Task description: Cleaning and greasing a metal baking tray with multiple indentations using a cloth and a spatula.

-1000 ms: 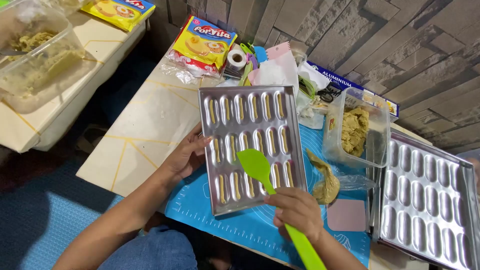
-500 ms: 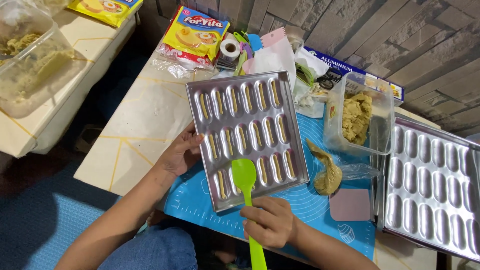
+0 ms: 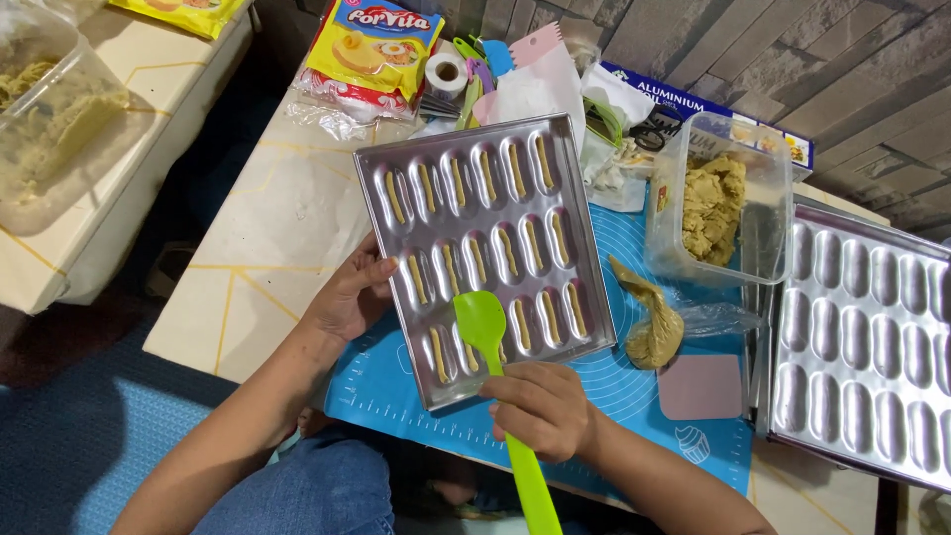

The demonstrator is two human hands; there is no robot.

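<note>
A silver baking tray (image 3: 376, 188) with rows of oval moulds lies on a blue silicone mat (image 3: 634, 391); each mould holds a thin strip of beige dough. My left hand (image 3: 349, 294) grips the tray's left edge. My right hand (image 3: 543, 408) is closed around the handle of a lime-green spatula (image 3: 482, 322), whose blade rests over the moulds in the tray's near row. A piping bag of dough (image 3: 649, 327) lies on the mat just right of the tray.
A clear tub of dough (image 3: 715, 203) stands at the right, with a second empty mould tray (image 3: 867, 337) beyond it. A pink scraper (image 3: 701, 386) lies on the mat. Yellow packets (image 3: 374, 45), a tape roll (image 3: 445, 72) and a foil box (image 3: 693, 104) crowd the back. Another tub (image 3: 50, 109) sits far left.
The spatula blade has slid from the tray's middle down to its near row as my right hand drew back. My left hand stays on the tray's left edge.
</note>
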